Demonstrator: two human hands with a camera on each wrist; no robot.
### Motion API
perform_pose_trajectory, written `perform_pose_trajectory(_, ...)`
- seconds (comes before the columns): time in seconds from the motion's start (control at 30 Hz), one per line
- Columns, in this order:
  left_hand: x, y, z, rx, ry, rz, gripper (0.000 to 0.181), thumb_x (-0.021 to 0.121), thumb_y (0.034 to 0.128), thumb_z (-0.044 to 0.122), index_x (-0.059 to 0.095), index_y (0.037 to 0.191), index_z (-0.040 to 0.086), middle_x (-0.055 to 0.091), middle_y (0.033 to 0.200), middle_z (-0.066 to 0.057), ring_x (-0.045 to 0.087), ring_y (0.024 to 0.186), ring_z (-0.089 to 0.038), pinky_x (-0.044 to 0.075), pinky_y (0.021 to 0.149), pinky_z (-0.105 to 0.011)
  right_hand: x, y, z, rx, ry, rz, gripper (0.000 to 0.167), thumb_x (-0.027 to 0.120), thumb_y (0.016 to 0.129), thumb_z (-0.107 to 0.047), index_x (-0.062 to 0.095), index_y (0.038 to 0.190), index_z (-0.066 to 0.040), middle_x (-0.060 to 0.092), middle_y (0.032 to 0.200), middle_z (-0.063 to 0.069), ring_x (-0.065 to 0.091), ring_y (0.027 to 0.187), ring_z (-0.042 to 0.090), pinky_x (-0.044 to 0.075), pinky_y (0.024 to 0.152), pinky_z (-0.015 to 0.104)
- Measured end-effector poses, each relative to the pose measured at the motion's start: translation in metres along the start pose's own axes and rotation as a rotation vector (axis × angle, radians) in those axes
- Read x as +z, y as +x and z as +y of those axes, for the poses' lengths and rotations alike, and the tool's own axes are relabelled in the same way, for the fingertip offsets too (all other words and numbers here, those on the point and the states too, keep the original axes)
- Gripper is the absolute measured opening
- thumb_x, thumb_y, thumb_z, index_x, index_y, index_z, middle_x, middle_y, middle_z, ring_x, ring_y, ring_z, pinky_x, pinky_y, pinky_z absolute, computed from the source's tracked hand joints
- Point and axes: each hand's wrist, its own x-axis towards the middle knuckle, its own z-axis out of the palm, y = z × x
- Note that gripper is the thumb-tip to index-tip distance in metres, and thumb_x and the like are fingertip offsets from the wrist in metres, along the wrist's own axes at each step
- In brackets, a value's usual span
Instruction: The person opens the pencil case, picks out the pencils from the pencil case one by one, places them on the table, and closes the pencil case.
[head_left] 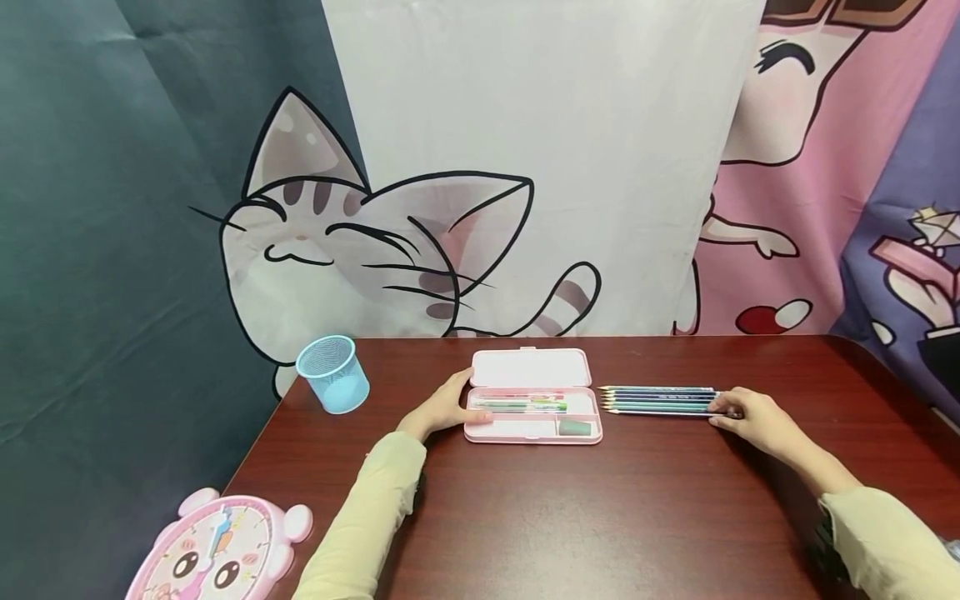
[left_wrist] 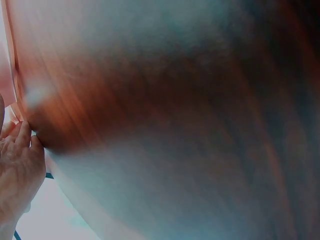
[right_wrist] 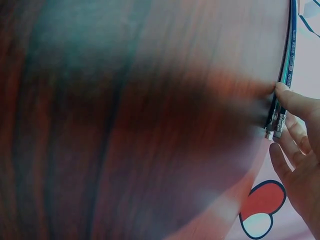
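A pink pencil case [head_left: 533, 439] lies open on the table, its lid [head_left: 531, 368] folded back. Several pens [head_left: 525, 407] fill its rear compartment, and a grey-green eraser [head_left: 575, 427] sits front right. My left hand [head_left: 442, 408] grips the case's left end, thumb across the front part and fingers along the side. To the right of the case, several pencils [head_left: 656, 401] lie side by side, sharpened tips pointing left. My right hand [head_left: 757, 419] holds their right ends between thumb and fingers. In the right wrist view, the pencils' ends [right_wrist: 278, 125] show between thumb and fingertips.
A light-blue mesh pen holder [head_left: 333, 375] stands at the table's back left. At the front left is a pink clock-like toy [head_left: 217, 550] with a cartoon face. Behind the brown table [head_left: 570, 517] hangs a cartoon-printed curtain [head_left: 637, 150].
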Motion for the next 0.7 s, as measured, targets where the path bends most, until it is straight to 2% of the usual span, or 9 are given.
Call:
perform_pose_trajectory(0.13, -0.002, -0.002, 0.001, 0.002, -0.011, 0.001, 0.099, 0.077, 0.0691, 0.041, 0.023, 0.145, 0.009, 0.028, 0.148, -0.012, 0.027, 0.136, -0.025, 0.023, 0.111, -0.043, 0.0, 0.001, -0.002, 0.025, 0.0, -0.016, 0.013, 0.075, 0.068, -0.005, 0.066, 0.075, -0.01, 0.056, 0.072, -0.003, 0.04, 0.064, -0.001, 0.035, 0.056, 0.021)
perform_pose_trajectory(0.4, -0.006, -0.004, 0.002, -0.006, -0.018, -0.002, 0.097, 0.077, 0.0706, 0.039, 0.023, 0.145, 0.009, 0.027, 0.148, -0.011, 0.026, 0.136, -0.025, 0.023, 0.111, -0.044, 0.002, 0.006, -0.006, 0.051, 0.0, 0.013, 0.013, 0.076, 0.068, -0.006, 0.066, 0.075, -0.011, 0.056, 0.072, -0.002, 0.041, 0.065, -0.003, 0.037, 0.056, 0.021)
perform_pose_trajectory(0.57, -0.005, -0.002, 0.0, 0.016, 0.003, 0.0, 0.097, 0.076, 0.0711, 0.039, 0.022, 0.145, 0.006, 0.027, 0.148, -0.013, 0.027, 0.136, -0.026, 0.024, 0.111, -0.044, 0.007, 0.018, -0.019, 0.086, 0.12, 0.041, 0.014, 0.076, 0.07, -0.009, 0.068, 0.081, -0.006, 0.064, 0.075, 0.004, 0.048, 0.065, -0.008, 0.041, 0.058, 0.016)
perform_pose_trajectory(0.7, -0.004, -0.001, -0.001, 0.003, -0.005, -0.035, 0.095, 0.072, 0.0746, 0.041, 0.02, 0.146, 0.007, 0.026, 0.148, -0.013, 0.026, 0.137, -0.026, 0.024, 0.111, -0.044, 0.018, 0.039, -0.042, 0.164, 0.247, -0.021, 0.021, 0.07, 0.079, -0.016, 0.069, 0.094, -0.002, 0.069, 0.084, 0.012, 0.056, 0.072, -0.004, 0.044, 0.064, 0.016)
